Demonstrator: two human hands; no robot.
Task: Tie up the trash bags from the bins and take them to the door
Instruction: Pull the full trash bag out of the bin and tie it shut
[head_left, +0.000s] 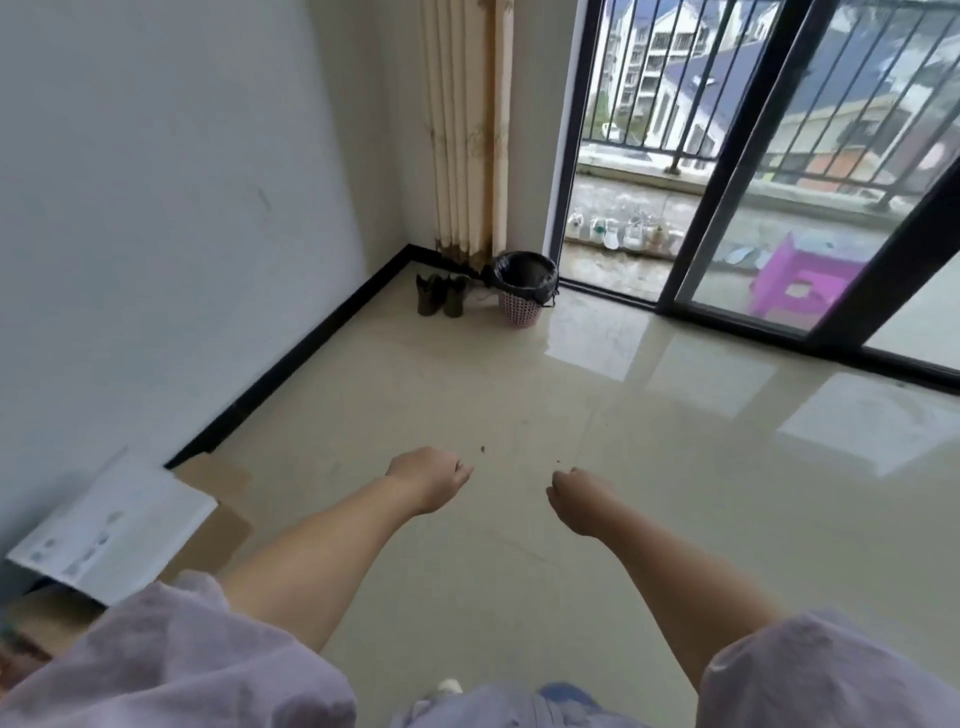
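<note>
- Dark-framed sliding glass door (727, 208) just right of pink woven plastic bin (521, 306).
- White printed sheet on brown cardboard (119, 530) well apart from bin, print unreadable.
- Bin, lined with black trash bag (524, 273), in far corner, well beyond both hands.
- Dark shoes (441, 295) just left of bin.
- Left hand (428, 475), right hand (579, 496): fingers curled, holding nothing.

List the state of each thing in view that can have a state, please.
Left hand: fingers curled, holds nothing.
Right hand: fingers curled, holds nothing.
Bin: upright in the corner.
Trash bag: open, untied, folded over the bin's rim.
Sliding door: open.
</note>
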